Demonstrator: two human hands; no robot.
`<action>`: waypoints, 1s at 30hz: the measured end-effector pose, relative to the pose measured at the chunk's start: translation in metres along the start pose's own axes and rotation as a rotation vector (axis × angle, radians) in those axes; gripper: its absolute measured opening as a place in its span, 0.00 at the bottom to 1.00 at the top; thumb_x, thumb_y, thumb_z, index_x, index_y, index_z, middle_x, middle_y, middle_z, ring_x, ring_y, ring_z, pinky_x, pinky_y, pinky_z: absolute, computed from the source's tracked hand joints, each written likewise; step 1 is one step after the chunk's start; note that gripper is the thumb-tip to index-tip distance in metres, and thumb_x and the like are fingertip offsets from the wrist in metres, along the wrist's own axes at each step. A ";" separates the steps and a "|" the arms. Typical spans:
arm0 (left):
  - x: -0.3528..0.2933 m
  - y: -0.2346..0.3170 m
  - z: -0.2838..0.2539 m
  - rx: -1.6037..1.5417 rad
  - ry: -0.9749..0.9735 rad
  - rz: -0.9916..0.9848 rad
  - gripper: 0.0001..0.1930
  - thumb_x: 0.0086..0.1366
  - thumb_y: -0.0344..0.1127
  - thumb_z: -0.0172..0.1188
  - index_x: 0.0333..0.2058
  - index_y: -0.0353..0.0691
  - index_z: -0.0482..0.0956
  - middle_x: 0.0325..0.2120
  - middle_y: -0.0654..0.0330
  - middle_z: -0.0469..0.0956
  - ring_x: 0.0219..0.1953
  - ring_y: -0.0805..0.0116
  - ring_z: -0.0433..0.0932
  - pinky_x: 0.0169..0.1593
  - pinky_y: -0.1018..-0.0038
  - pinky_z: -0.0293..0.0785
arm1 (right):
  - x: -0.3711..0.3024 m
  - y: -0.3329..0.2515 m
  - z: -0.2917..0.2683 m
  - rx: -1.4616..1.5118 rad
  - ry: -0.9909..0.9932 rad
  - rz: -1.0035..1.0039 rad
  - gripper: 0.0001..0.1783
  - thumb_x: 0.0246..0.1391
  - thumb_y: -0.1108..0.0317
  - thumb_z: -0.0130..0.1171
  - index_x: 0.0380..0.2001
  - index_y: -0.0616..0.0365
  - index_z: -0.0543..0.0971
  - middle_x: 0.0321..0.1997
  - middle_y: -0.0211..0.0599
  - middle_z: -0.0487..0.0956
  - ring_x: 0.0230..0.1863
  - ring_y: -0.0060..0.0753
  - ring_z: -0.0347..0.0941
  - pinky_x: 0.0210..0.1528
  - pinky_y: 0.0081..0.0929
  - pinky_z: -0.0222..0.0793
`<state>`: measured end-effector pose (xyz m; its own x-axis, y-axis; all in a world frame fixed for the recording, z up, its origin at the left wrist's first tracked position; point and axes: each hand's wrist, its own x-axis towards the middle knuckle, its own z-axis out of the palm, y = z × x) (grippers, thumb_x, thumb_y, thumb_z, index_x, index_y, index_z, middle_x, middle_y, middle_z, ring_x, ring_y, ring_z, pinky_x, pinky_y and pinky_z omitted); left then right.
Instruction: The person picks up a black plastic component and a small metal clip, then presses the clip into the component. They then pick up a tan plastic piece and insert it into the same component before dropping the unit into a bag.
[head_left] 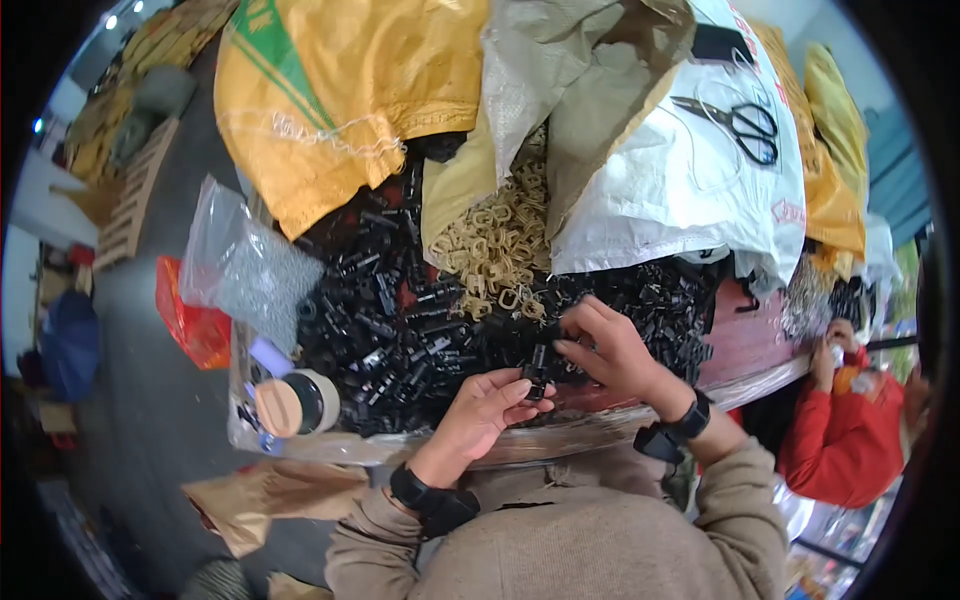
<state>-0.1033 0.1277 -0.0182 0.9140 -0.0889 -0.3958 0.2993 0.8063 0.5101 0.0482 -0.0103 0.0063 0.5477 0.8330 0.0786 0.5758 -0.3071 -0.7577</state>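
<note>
My left hand point(478, 408) pinches a small black plastic part point(538, 370) upright between thumb and fingers, just above the near edge of the table. To its right and slightly higher, my right hand point(606, 348) is bent with thumb and fingertips drawn together; whatever lies between them is hidden or too small to name. A heap of black plastic parts point(385, 335) spreads beneath and beyond both hands. Past the hands, cream-coloured plastic buckle-like pieces point(500, 250) spill from the mouth of an open woven sack point(610, 110).
Scissors point(745, 128) and a dark flat object point(722, 45) lie on the white sack point(680, 190). A yellow sack point(350, 90) covers the far left. Left stand a clear bag of small pieces point(265, 280) and a lidded jar point(315, 400). At right sits a person in red point(840, 440).
</note>
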 end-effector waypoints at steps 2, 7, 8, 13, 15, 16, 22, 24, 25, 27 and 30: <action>-0.008 0.003 -0.011 -0.036 0.038 0.072 0.16 0.58 0.33 0.52 0.42 0.28 0.68 0.35 0.48 0.74 0.35 0.61 0.76 0.38 0.76 0.75 | 0.024 0.006 0.015 -0.310 0.150 -0.206 0.11 0.36 0.71 0.60 0.23 0.56 0.68 0.25 0.33 0.68 0.27 0.34 0.67 0.25 0.29 0.61; -0.017 0.008 -0.016 -0.021 0.104 0.129 0.17 0.59 0.33 0.51 0.44 0.27 0.66 0.36 0.47 0.73 0.37 0.58 0.76 0.39 0.74 0.75 | 0.035 0.027 0.027 -0.569 -0.006 -0.297 0.11 0.38 0.69 0.59 0.28 0.58 0.71 0.29 0.36 0.68 0.31 0.37 0.67 0.29 0.31 0.63; -0.016 0.008 -0.016 -0.018 0.116 0.158 0.17 0.59 0.33 0.50 0.44 0.27 0.66 0.36 0.47 0.73 0.37 0.57 0.75 0.39 0.74 0.75 | 0.034 0.028 0.025 -0.522 -0.010 -0.294 0.12 0.39 0.69 0.59 0.29 0.58 0.71 0.28 0.36 0.68 0.31 0.37 0.67 0.29 0.30 0.63; -0.010 0.011 -0.009 -0.012 0.114 0.204 0.17 0.59 0.32 0.51 0.44 0.27 0.67 0.36 0.47 0.73 0.39 0.55 0.75 0.40 0.74 0.74 | 0.009 0.006 -0.006 0.098 -0.039 0.044 0.12 0.41 0.70 0.58 0.31 0.61 0.72 0.30 0.34 0.68 0.32 0.30 0.67 0.31 0.23 0.64; -0.004 0.010 -0.002 -0.018 0.093 0.199 0.17 0.58 0.32 0.51 0.43 0.28 0.67 0.36 0.47 0.74 0.40 0.55 0.75 0.40 0.74 0.74 | -0.005 -0.004 -0.015 0.240 -0.136 0.099 0.11 0.41 0.73 0.56 0.31 0.62 0.72 0.29 0.33 0.69 0.29 0.27 0.68 0.30 0.20 0.65; -0.001 0.008 0.003 -0.010 0.064 0.173 0.17 0.58 0.32 0.52 0.43 0.28 0.67 0.36 0.48 0.74 0.40 0.55 0.75 0.40 0.74 0.74 | -0.013 -0.006 -0.019 0.306 -0.186 0.128 0.10 0.41 0.74 0.55 0.31 0.62 0.73 0.29 0.32 0.69 0.28 0.25 0.68 0.30 0.19 0.66; 0.019 -0.015 0.033 -0.008 -0.028 0.031 0.16 0.56 0.33 0.54 0.42 0.30 0.69 0.34 0.49 0.75 0.37 0.57 0.76 0.38 0.75 0.75 | -0.056 0.012 -0.037 0.494 -0.002 -0.093 0.15 0.42 0.74 0.58 0.37 0.62 0.73 0.27 0.33 0.69 0.27 0.21 0.68 0.29 0.17 0.66; 0.027 -0.026 0.044 0.000 -0.027 0.006 0.16 0.56 0.33 0.55 0.42 0.30 0.69 0.34 0.49 0.75 0.36 0.57 0.76 0.37 0.75 0.75 | -0.071 0.017 -0.053 0.452 0.055 -0.080 0.18 0.41 0.75 0.59 0.40 0.61 0.72 0.27 0.33 0.70 0.27 0.21 0.68 0.29 0.18 0.67; 0.030 -0.030 0.050 0.023 -0.031 -0.036 0.16 0.56 0.33 0.55 0.41 0.30 0.70 0.34 0.50 0.75 0.35 0.58 0.77 0.36 0.75 0.76 | -0.077 0.015 -0.060 0.455 0.047 -0.079 0.18 0.41 0.75 0.59 0.40 0.61 0.72 0.27 0.33 0.70 0.27 0.21 0.68 0.29 0.18 0.67; 0.038 -0.037 0.061 0.043 -0.029 -0.087 0.16 0.56 0.33 0.55 0.41 0.30 0.70 0.34 0.50 0.75 0.34 0.58 0.77 0.35 0.76 0.76 | -0.087 0.009 -0.076 0.354 0.028 -0.100 0.21 0.40 0.74 0.61 0.42 0.62 0.71 0.27 0.33 0.70 0.27 0.23 0.69 0.28 0.18 0.67; 0.050 -0.039 0.077 0.186 -0.110 -0.228 0.16 0.57 0.39 0.55 0.40 0.34 0.72 0.31 0.55 0.76 0.32 0.66 0.77 0.35 0.78 0.73 | -0.099 0.015 -0.090 0.262 -0.003 -0.150 0.24 0.39 0.74 0.62 0.43 0.61 0.71 0.28 0.34 0.71 0.26 0.26 0.69 0.28 0.19 0.67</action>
<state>-0.0478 0.0470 0.0005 0.8385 -0.3261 -0.4364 0.5359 0.6381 0.5529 0.0572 -0.1386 0.0456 0.4662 0.8616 0.2007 0.4739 -0.0517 -0.8791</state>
